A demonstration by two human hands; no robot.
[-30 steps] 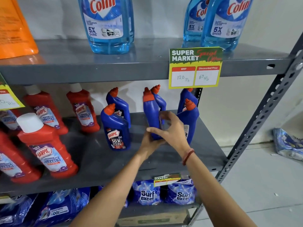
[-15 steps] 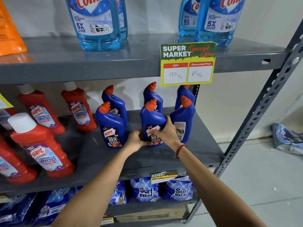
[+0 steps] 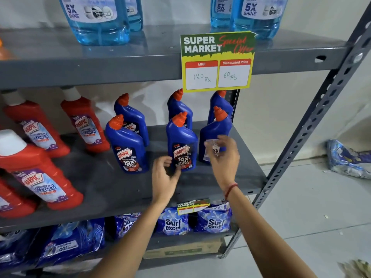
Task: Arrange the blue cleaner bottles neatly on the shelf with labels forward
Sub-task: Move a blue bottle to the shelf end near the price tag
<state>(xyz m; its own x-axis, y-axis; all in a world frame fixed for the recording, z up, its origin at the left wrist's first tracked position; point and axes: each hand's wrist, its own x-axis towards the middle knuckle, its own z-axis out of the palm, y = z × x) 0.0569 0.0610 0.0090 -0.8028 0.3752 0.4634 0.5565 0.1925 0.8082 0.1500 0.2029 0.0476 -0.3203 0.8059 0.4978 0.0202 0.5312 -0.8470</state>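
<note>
I hold my left hand (image 3: 163, 174) loosely curled and empty beside the middle front blue bottle (image 3: 181, 143), label forward on the shelf (image 3: 236, 177), while my spread, empty right hand (image 3: 222, 155) reaches the right front bottle (image 3: 214, 135), whose back label faces out and, I judge, needs turning

This is a shop. Grey metal shelving (image 3: 120, 65) holds rows of the same goods: blue cleaner bottles (image 3: 128, 145), red cleaner bottles (image 3: 40, 177), detergent packets (image 3: 172, 223) below. A price card (image 3: 217, 61) reads "Super Market", with MRP and discounted price handwritten.
</note>
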